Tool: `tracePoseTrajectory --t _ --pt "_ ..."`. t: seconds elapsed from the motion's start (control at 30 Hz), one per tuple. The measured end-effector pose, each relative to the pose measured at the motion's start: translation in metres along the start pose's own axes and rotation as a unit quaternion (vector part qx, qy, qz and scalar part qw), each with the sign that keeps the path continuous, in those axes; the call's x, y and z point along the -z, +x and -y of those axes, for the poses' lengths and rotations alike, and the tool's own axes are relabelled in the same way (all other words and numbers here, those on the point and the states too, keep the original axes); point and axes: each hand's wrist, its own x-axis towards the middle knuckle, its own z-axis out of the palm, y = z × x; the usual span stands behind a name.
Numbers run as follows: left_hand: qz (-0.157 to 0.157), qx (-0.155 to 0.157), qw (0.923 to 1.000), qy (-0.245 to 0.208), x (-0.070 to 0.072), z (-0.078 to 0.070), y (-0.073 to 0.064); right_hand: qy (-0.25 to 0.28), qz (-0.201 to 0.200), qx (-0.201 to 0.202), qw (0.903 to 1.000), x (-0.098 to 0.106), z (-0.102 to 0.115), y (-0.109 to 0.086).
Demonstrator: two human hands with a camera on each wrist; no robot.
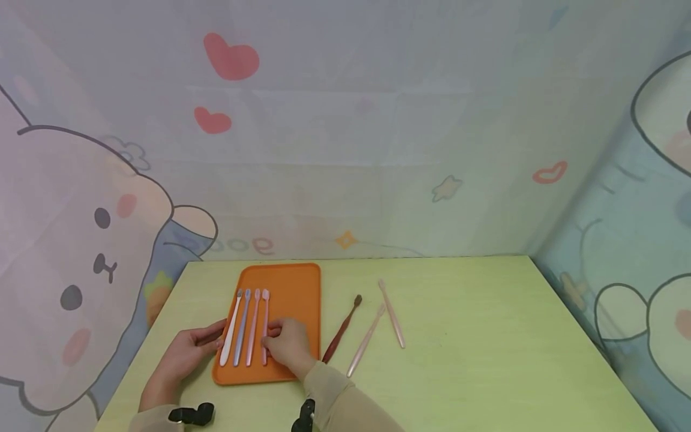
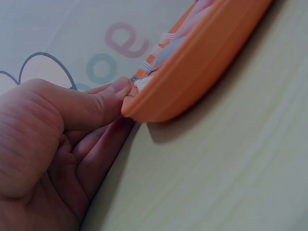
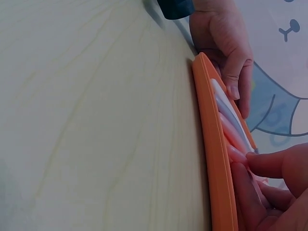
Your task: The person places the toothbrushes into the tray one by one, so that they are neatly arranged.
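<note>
On an orange tray (image 1: 297, 288) lie a white toothbrush (image 1: 230, 336), a blue-grey toothbrush (image 1: 242, 327) and a pink toothbrush (image 1: 253, 327), side by side with heads toward the far edge. To their right, my right hand (image 1: 293, 345) pinches another pink toothbrush (image 1: 266, 312) by its handle, against the tray floor. That thumb and finger meet at the handle in the right wrist view. My left hand (image 1: 186, 354) holds the tray's left rim, thumb on the edge in the left wrist view; its other fingers are partly hidden beside the tray.
Right of the tray, a dark red toothbrush (image 1: 342, 329) lies slanted on the pale yellow-green table (image 1: 486, 336), its handle end near the tray's edge. Two pale pink toothbrushes lie beyond it, a nearer one (image 1: 366, 341) and a farther one (image 1: 392, 315). A printed cloth backdrop (image 1: 345, 132) rises behind.
</note>
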Motion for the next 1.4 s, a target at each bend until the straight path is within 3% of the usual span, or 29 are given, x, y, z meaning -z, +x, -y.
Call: tracePoseTrajectory --t 0.47,0.73,1.07,1.4 --pt "0.003 0.004 0.9999 -0.012 -0.0018 0.0012 0.0014 -0.038 0.011 0.023 0.9990 0.0017 -0.0008 0.0019" --pt "0.005 0.007 0.9998 -0.016 -0.0021 0.0001 0.0024 -0.027 0.016 0.025 0.9992 0.0020 0.0011 0.0002" --pt "0.006 -0.002 0.9999 -0.015 -0.0001 -0.0019 0.0005 0.015 0.022 0.000 0.9996 0.0011 0.0007 0.0015" --pt "0.005 0.011 0.9998 -0.013 -0.0003 0.0016 0.0003 0.029 0.027 -0.002 0.9992 0.0005 -0.0018 -0.0001"
